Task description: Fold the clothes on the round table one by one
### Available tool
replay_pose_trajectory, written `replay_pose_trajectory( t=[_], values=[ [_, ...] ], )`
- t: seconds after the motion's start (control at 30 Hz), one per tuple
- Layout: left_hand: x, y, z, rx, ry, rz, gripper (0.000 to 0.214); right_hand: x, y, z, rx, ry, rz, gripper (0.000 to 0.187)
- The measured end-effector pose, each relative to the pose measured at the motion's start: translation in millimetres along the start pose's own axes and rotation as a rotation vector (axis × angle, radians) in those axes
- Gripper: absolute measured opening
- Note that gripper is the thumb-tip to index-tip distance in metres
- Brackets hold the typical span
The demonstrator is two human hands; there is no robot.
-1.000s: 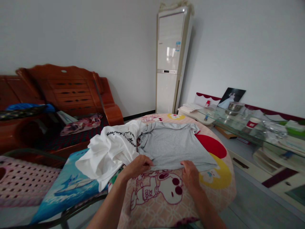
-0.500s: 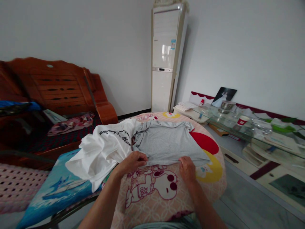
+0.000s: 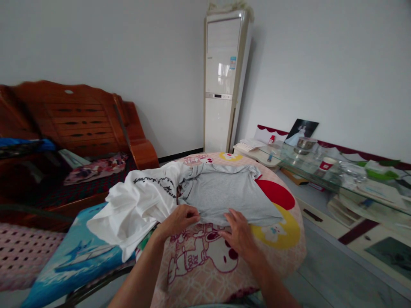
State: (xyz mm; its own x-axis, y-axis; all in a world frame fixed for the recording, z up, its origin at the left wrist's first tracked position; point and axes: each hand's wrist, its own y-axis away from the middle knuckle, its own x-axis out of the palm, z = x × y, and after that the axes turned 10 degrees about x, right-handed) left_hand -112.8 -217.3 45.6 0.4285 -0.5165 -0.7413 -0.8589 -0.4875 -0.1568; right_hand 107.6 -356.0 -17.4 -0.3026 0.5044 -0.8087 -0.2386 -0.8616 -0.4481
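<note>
A grey shirt (image 3: 224, 192) lies spread on a round table covered with a pink patterned cloth (image 3: 253, 273). At the shirt's near left corner my left hand (image 3: 183, 218) pinches the edge of the fabric. My right hand (image 3: 237, 229) has its fingers apart and rests at the near edge, around the middle, with fingertips touching the grey fabric. Left of the grey shirt lies a crumpled white shirt (image 3: 141, 201) with black lettering, partly hanging over the table's left side.
A blue cushion (image 3: 80, 248) and a pink woven seat (image 3: 28, 252) are at the left. Behind them stands a wooden sofa (image 3: 73, 115). A tall white air conditioner (image 3: 221, 77) fills the corner. A glass-topped cabinet (image 3: 308, 167) with a paper cup (image 3: 326, 164) runs along the right.
My right hand has let go of the shirt's edge, spread its fingers and slid left toward my left hand. My left hand stays at its corner.
</note>
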Motion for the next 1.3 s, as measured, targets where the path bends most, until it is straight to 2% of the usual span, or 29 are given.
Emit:
replay_pose_trajectory(
  t=[0.13, 0.2, 0.3, 0.4, 0.5, 0.6, 0.67, 0.73, 0.87, 0.93, 1.03, 1.13, 1.3],
  values=[
    [-1.4, 0, -1, 0.005, -0.013, -0.01, 0.035, 18, -16, 42, -0.03, 0.02, 0.04, 0.016],
    [-3.2, 2, -1, -0.002, 0.0, 0.005, 0.035, 22, -21, 44, -0.013, 0.055, 0.039, 0.017],
    [-5.6, 7, -1, -0.008, 0.052, 0.023, 0.032, 18, -21, 22, 0.058, 0.106, -0.018, 0.023],
    [-4.7, 9, 2, -0.006, 0.127, 0.05, 0.028, 5, -13, -19, 0.148, 0.155, -0.082, 0.028],
    [0.5, 9, 6, -0.028, 0.179, 0.127, 0.024, -10, -1, -58, 0.195, 0.187, -0.11, 0.029],
    [8.3, 9, 6, -0.098, 0.146, 0.231, 0.018, -22, 10, -84, 0.189, 0.177, -0.08, 0.025],
    [13.6, 8, 3, -0.135, 0.102, 0.284, 0.018, -29, 14, -93, 0.189, 0.174, -0.055, 0.024],
    [18.9, 5, -3, -0.121, 0.076, 0.283, 0.02, -34, 13, -96, 0.215, 0.176, -0.063, 0.025],
    [33.8, -8, -13, -0.011, -0.034, 0.06, 0.015, -35, 2, -101, 0.168, 0.143, -0.115, 0.03],
    [45.3, -15, -14, 0.012, -0.122, 0.002, 0.023, -31, -3, -107, 0.135, 0.15, -0.129, 0.039],
    [64.0, -22, -10, 0.014, -0.222, 0.019, 0.03, -21, -5, -121, 0.117, 0.18, -0.152, 0.04],
    [76.4, -25, -5, 0.003, -0.274, 0.031, 0.026, -16, -2, -132, 0.072, 0.157, -0.171, 0.034],
    [73.9, -23, -12, -0.039, -0.276, 0.078, 0.015, -24, 3, -132, 0.107, 0.148, -0.147, 0.023]
  ],
)
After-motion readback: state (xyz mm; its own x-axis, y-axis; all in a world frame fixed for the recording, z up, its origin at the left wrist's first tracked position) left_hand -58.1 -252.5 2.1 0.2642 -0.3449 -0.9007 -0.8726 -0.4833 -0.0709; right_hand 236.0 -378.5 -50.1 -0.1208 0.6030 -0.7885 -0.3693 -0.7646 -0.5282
